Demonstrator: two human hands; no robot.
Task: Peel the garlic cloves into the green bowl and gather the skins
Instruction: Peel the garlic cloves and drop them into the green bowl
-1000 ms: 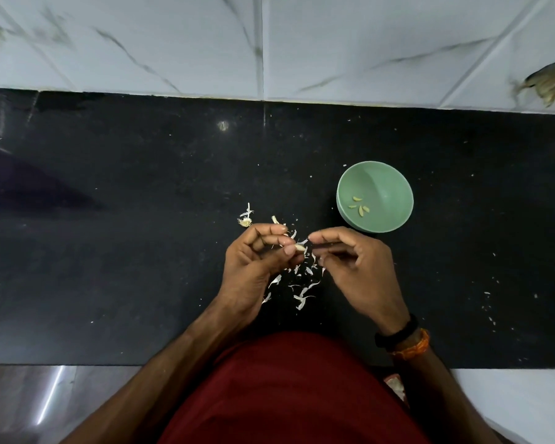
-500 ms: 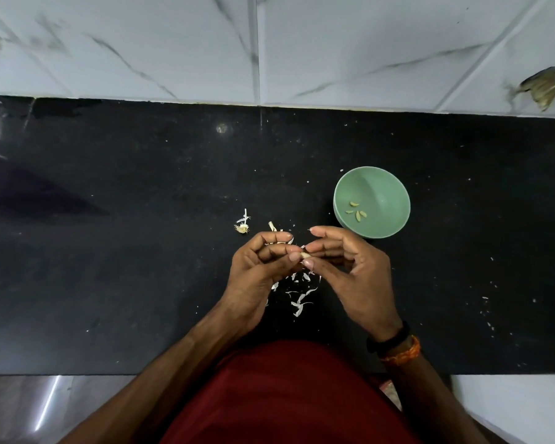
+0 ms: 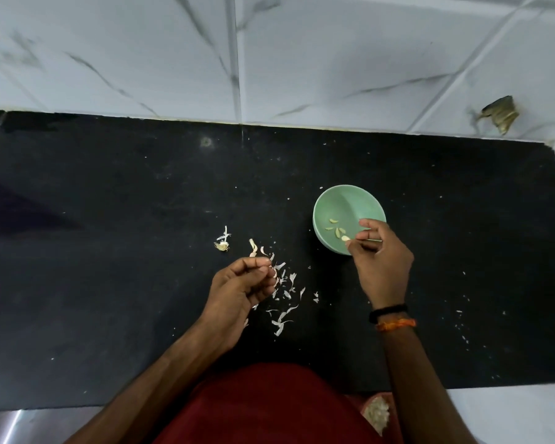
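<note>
Right hand [image 3: 380, 267] reaches forward and to the right, fingers loosely curled, thumb and forefinger tips together; I read a pinch, though what they hold is tiny. Two bands circle that wrist. Left hand [image 3: 237, 293] sits nearer the body, fingers curled inward, thumb against fingertips. Both forearms bare, angling in from below.

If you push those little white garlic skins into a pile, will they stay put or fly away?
The garlic skins look paper-thin and curled, so they are probably very light and may scatter. They seem floppy, likely bending under a finger. On the smooth black counter they should slide easily.
</note>
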